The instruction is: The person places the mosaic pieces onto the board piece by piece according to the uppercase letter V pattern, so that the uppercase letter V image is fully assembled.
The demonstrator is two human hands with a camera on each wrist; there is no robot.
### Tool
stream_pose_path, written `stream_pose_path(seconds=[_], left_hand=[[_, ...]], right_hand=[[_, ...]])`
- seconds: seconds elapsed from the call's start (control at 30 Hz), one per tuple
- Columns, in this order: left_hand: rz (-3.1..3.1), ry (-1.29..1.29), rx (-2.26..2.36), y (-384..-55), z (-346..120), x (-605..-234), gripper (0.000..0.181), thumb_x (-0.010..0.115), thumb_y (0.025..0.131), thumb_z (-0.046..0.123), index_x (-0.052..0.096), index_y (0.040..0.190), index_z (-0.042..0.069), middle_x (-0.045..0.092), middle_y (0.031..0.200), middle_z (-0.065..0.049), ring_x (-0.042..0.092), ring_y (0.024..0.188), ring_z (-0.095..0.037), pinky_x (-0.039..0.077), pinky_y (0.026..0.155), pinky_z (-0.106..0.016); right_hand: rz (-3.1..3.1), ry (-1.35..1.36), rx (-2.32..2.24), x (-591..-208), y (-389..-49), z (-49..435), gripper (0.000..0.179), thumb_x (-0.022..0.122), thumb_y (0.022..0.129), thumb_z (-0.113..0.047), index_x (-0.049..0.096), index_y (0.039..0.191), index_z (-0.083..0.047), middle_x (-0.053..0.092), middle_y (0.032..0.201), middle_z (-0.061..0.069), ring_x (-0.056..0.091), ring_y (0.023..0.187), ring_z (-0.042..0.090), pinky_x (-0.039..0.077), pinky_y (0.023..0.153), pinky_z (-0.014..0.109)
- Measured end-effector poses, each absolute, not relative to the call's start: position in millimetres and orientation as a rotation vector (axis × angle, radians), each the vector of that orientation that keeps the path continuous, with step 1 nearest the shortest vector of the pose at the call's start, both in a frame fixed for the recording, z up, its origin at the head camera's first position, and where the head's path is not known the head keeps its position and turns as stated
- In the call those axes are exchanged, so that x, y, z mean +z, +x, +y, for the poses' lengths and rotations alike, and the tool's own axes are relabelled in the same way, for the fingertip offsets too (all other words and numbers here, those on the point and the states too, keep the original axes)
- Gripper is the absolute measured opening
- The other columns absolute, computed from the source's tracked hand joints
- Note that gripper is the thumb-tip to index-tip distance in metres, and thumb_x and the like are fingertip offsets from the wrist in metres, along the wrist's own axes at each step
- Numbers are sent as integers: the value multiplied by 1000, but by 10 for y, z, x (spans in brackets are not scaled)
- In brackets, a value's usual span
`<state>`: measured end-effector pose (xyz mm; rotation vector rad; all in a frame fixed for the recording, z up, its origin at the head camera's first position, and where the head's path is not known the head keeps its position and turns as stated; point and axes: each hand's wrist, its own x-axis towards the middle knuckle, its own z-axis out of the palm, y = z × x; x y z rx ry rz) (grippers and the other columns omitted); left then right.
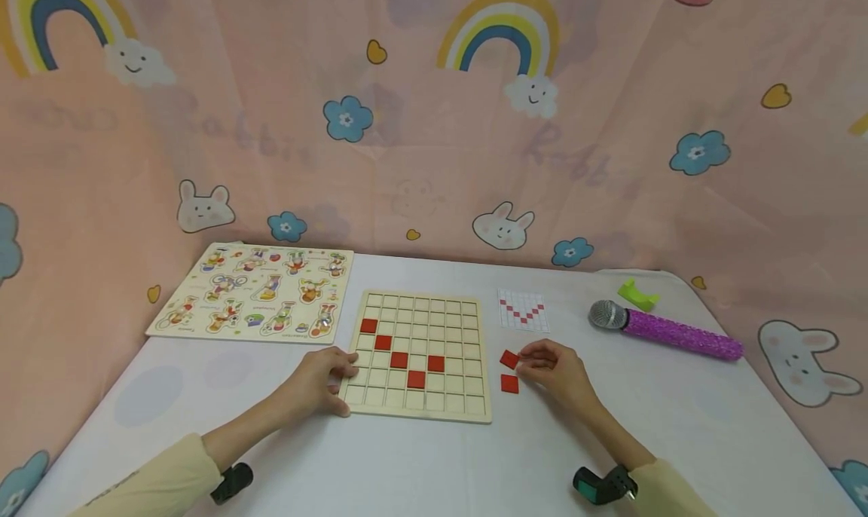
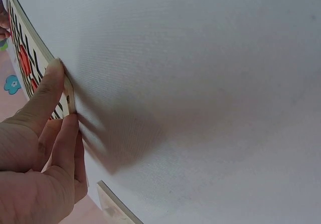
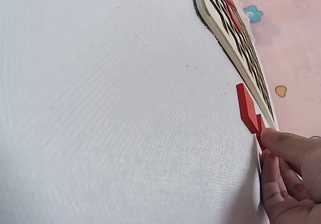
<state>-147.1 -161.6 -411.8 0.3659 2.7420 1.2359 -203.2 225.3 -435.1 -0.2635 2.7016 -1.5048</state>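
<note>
A wooden grid board (image 1: 453,405) lies flat on the white table. Several red square tiles in its cells form a slanting line that turns back up at the right. My left hand (image 1: 317,377) holds the board's left edge, thumb near the front corner. In the left wrist view, the thumb (image 2: 46,91) lies along the rim with the fingers below it. Right of the board, my right hand (image 1: 557,372) pinches a red tile (image 1: 508,359) between thumb and fingertips. Close in front of it lies another red tile (image 1: 509,384), seen beside the pinched one in the right wrist view.
A small pattern card (image 1: 523,310) with red squares in a V lies behind the tiles. At the back left is a wooden picture puzzle board (image 1: 237,328). A purple glittery microphone (image 1: 678,334) and a lime-green piece (image 1: 637,297) lie at the right.
</note>
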Motion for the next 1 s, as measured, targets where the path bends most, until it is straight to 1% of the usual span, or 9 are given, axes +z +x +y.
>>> stream_pose_path(seconds=[0.23, 0.4, 0.57, 0.63, 0.73, 0.83, 1.0], left_hand=[[2741, 307, 1243, -1485, -1598, -4148, 54, 88, 50, -8, 68, 100, -8, 64, 111, -13, 61, 104, -31, 54, 76, -28], [2741, 300, 1250, -1479, -1592, -4144, 54, 88, 50, -8, 69, 101, -7, 64, 112, -12, 60, 104, -30, 54, 77, -28], [2746, 333, 1263, -1472, -1601, -4138, 54, 88, 50, -7, 68, 100, -8, 64, 111, -13, 61, 103, -31, 54, 78, -28], [2761, 372, 1253, -1472, -1606, -4137, 53, 88, 50, -7, 68, 100, -9, 64, 110, -14, 61, 102, -31, 54, 76, -27], [2763, 353, 1248, -1476, -1598, -4141, 53, 87, 50, -9, 68, 100, -9, 64, 109, -13, 61, 101, -30, 54, 75, -25], [2750, 304, 1246, -1483, -1594, -4145, 54, 87, 51, -9, 68, 101, -8, 64, 110, -11, 61, 103, -30, 54, 76, -26], [2741, 316, 1244, -1473, -1603, -4124, 54, 88, 51, -8, 68, 101, -8, 63, 113, -13, 60, 104, -32, 54, 76, -28]], right_hand=[[2721, -254, -1464, -4361, -2080, 2213, 29, 74, 81, -2, 61, 106, 3, 66, 99, 15, 65, 80, 21, 51, 73, 13], [2718, -316, -1451, -4387, -2125, 2233, 29, 74, 80, -1, 61, 106, 4, 66, 100, 17, 64, 78, 18, 51, 73, 14], [2722, -407, -1476, -4401, -2138, 2255, 28, 76, 79, -2, 62, 102, 4, 66, 96, 14, 63, 75, 15, 52, 71, 16], [2721, -417, -1489, -4403, -2134, 2256, 28, 76, 79, -3, 62, 102, 3, 67, 95, 13, 63, 74, 14, 52, 70, 15], [2717, -388, -1494, -4391, -2129, 2249, 27, 75, 80, -3, 62, 103, 3, 67, 97, 14, 64, 78, 17, 52, 73, 16], [2702, -290, -1494, -4366, -2125, 2242, 29, 73, 82, -3, 62, 108, 3, 67, 102, 16, 66, 86, 22, 52, 78, 19], [2685, -172, -1503, -4331, -2107, 2227, 32, 71, 84, -3, 61, 112, 5, 66, 107, 19, 67, 94, 26, 52, 82, 23]])
